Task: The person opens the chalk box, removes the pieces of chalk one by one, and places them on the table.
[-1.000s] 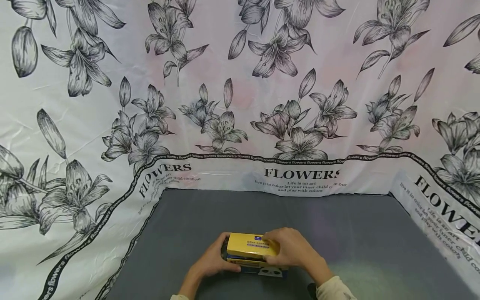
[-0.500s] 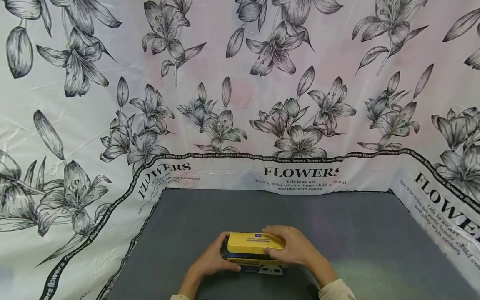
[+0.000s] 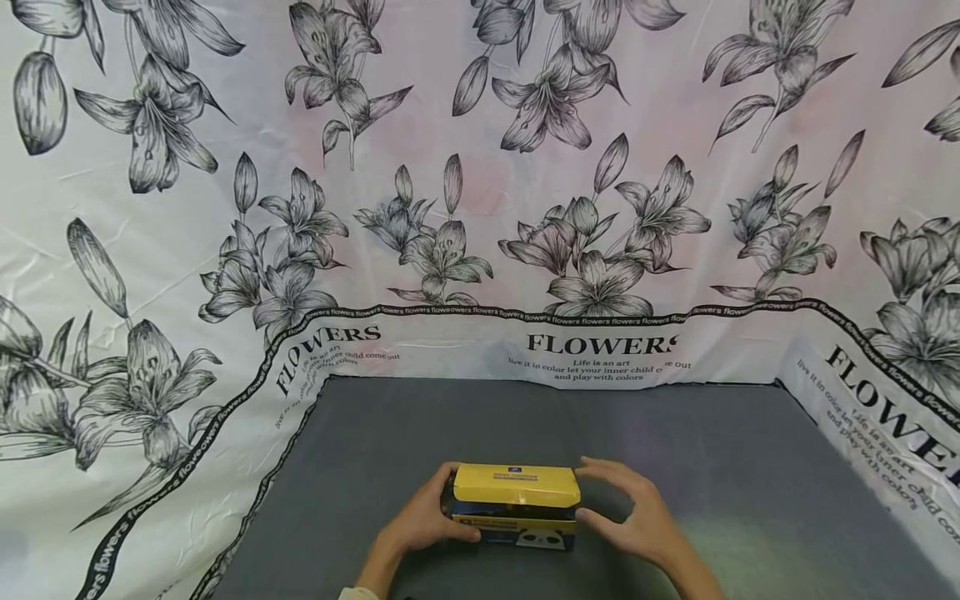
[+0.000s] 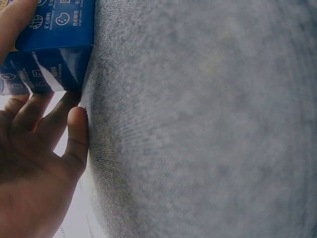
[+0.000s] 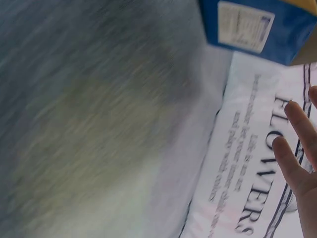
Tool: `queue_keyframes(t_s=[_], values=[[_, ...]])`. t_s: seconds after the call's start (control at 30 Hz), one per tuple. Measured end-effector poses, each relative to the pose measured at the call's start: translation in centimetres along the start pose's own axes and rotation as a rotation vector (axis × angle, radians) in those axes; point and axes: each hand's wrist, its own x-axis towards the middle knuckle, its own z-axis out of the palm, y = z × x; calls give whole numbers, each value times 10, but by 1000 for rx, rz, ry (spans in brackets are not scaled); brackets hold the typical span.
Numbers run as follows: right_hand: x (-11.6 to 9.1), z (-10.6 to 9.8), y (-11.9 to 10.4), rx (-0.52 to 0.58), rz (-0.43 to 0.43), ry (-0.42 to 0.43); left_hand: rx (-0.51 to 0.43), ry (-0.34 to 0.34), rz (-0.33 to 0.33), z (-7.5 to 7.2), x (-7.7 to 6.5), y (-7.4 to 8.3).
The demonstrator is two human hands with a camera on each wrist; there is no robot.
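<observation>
A small carton with a yellow lid and a blue body, printed with a panda face, stands on the grey table in the head view. Between lid and body runs a dark gap along the front. My left hand grips its left end, thumb at the front and fingers behind. In the left wrist view, that hand's fingers lie against the blue carton end. Off the carton's right end is my right hand, fingers and thumb spread. The right wrist view has a labelled blue end apart from the fingertips.
The grey tabletop spreads around the carton. Behind it and along both sides hangs a white sheet printed with lilies and the word FLOWERS.
My right hand has let go of the yellow lid and drawn away to the right. The lid now reaches across to the carton's right end. My left hand keeps its place.
</observation>
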Motion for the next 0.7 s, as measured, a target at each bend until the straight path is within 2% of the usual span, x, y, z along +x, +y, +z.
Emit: queue_keyframes(t_s=[0.17,0.3,0.5,0.7], values=[[-12,-4,7,-46,26,0,6,2,-4,-1,-1,0],[-15,0,8,-75,-5,-6,7,1,-2,-1,-1,0],[-8,8,5,-51,-44,32,24,2,-9,-2,-1,0],[5,11,3,-67,-72,86,135,35,-54,-3,-2,1]])
